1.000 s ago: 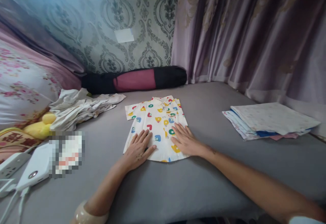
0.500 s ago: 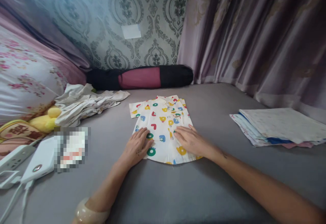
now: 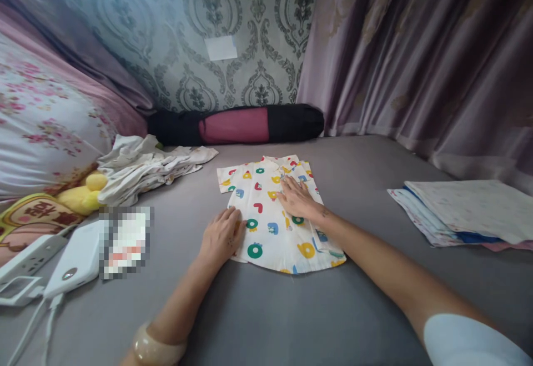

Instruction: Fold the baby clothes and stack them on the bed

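Note:
A small white short-sleeved shirt (image 3: pixel 270 244) printed with colourful shapes lies spread on the grey bed sheet (image 3: pixel 266 316), its collar away from me. My left hand (image 3: pixel 222 234) rests on the shirt's lower left edge, fingers stretched out. Higher up, on the right chest near the collar, my right hand (image 3: pixel 297 196) lies flat with its fingers extended, covering part of the front. Neither hand grips the cloth. The shirt's right sleeve is partly folded in or hidden behind my right hand and forearm.
A stack of folded cloths (image 3: pixel 470 210) lies to the right. On the left are crumpled white clothes (image 3: pixel 145 169), a yellow plush toy (image 3: pixel 79 196), a white power bank (image 3: pixel 77 257) and a power strip (image 3: pixel 31 257) with cables. A black and pink roll (image 3: pixel 235 124) lies along the wall.
My right hand has slid from the shirt's lower right side up towards the collar. My left hand stays at the lower left edge. The view has shifted slightly.

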`<state>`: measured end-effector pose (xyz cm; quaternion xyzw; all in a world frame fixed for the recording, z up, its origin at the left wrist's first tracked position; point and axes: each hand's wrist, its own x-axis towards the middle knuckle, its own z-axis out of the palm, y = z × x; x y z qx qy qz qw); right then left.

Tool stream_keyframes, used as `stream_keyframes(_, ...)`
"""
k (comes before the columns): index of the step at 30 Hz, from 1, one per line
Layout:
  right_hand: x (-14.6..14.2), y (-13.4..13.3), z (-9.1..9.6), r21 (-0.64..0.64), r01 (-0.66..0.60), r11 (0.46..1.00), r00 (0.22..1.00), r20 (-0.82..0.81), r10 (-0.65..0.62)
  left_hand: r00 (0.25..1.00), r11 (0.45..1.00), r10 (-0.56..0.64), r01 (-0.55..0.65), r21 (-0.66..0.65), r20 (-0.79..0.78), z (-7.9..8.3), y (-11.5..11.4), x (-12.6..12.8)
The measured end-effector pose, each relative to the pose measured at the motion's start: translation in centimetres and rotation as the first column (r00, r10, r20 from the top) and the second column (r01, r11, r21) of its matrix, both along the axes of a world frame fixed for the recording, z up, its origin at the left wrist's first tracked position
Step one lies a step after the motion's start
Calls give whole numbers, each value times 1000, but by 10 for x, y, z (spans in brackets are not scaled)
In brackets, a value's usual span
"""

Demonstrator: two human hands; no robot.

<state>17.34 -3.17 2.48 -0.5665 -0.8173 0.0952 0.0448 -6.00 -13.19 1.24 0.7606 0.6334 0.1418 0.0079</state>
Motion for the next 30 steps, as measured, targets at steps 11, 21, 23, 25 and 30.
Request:
stream_keyframes(11,-5,20,5,5,29,1000,998,55,-29,997,998,70,-70,2,-30,11,21,0)
stream_keyframes(21,-61,16,-3,127,-76,989,997,-1,76,972,974,217,-221,45,89,0,15,-15)
stream_keyframes(23,-78,17,-10,60,-124,990,992,-28,126,963,966,248,-254,42,107,-2,13,-16)
stream_keyframes(25,-92,22,-15,22,-122,992,991,-56,123,953,960,271,-278,36,136,-2,12,-16)
stream_keyframes(30,-114,48,-17,-3,-56,998,997,-58,56,921,939,343,-338,-62,186,2,11,-15)
